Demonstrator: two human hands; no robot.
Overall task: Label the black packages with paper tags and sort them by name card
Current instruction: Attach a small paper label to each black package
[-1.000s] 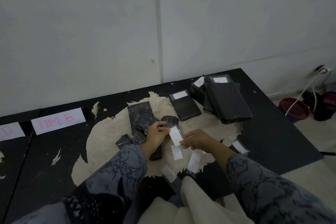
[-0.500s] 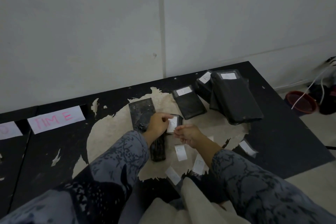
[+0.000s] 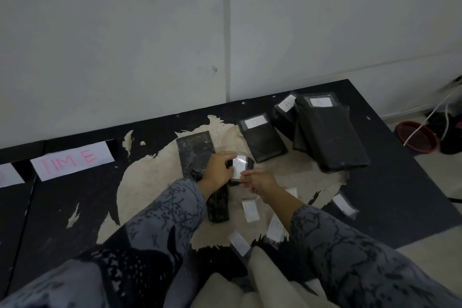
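Now both hands pinch one paper tag (image 3: 239, 166) over a small black package (image 3: 246, 170).
Left hand (image 3: 218, 170) grips the tag's left edge, right hand (image 3: 260, 181) its near corner; tag's long axis runs away from the fingers, towards the wall. Beyond them lies the D-tagged package (image 3: 262, 141); far left, the name card (image 3: 72, 160).

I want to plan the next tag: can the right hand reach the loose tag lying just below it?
Probably yes: the right hand is beside that tag, nothing between, but it pinches another tag.
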